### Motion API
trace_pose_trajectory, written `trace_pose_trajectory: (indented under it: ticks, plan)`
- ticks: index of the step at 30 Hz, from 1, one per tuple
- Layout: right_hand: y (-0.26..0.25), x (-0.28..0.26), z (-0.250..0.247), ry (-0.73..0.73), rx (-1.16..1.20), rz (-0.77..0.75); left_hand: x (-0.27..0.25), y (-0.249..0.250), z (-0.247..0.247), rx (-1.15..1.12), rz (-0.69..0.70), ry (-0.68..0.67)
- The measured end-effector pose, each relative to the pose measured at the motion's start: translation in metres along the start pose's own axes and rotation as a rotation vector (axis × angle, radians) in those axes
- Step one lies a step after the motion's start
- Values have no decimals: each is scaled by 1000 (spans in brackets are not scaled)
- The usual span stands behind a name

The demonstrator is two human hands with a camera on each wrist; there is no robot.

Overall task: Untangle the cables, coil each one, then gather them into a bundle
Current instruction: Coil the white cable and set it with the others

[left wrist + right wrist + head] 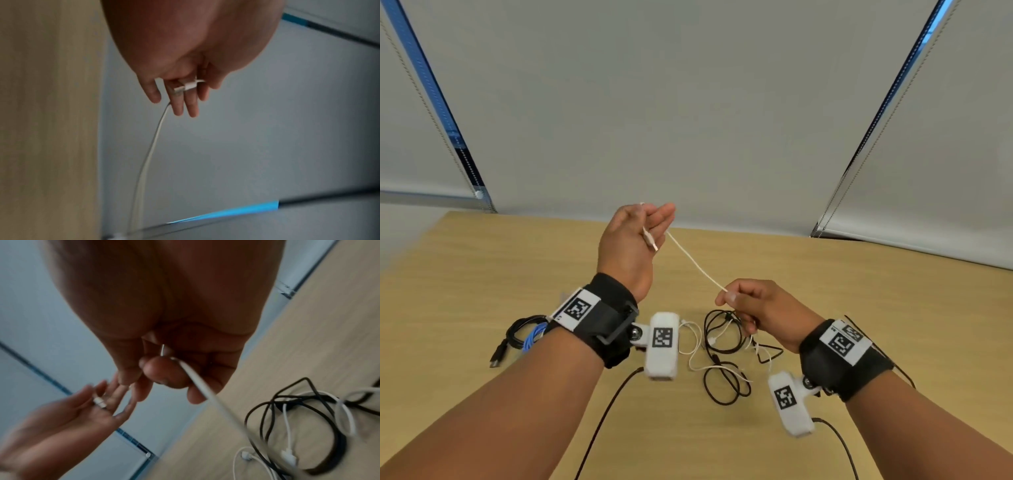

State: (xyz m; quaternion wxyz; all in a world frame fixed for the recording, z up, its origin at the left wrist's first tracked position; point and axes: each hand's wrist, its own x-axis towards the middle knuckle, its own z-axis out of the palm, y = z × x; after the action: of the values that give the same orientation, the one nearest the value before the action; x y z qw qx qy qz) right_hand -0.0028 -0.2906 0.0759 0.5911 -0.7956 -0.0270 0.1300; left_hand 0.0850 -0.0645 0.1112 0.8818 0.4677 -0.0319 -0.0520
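We hold a white cable (695,263) taut above the table (893,308): our left hand (631,240) keeps its plug between raised fingers, our right hand (753,308) pinches it lower. Tangled black cables (726,346) lie beneath; a coiled black cable (520,334) sits left.

White cable (697,263): thin, drawn in a straight span between the left hand (631,240) and the right hand (753,308); plug end lies across the left hand's fingers (186,100), the remainder trails down below the right hand onto the worktop (859,291).

Black cable (722,346): loose, uncoiled loops on the worktop under the right hand, interlaced with white cable.

Coiled black cable (517,337): bound with a blue tie (532,337), lying just left of the left wrist.
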Motion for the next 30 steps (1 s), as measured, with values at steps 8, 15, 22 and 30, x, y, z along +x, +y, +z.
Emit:
trace_pose_trajectory:
  ticks: [8,15,22,30]
  plan:
    - [-34,-12,-12,49,12,-183,-25,-37,-4,934,5,-423]
    - [-36,-10,-27,33,390,-67,-49,-38,20,609,-69,-662]
    - [-30,-7,-23,52,582,-89,-44,-38,20,420,-124,-519]
    - [-11,-7,-16,271,214,-12,-34,-20,23,13,-126,-385]
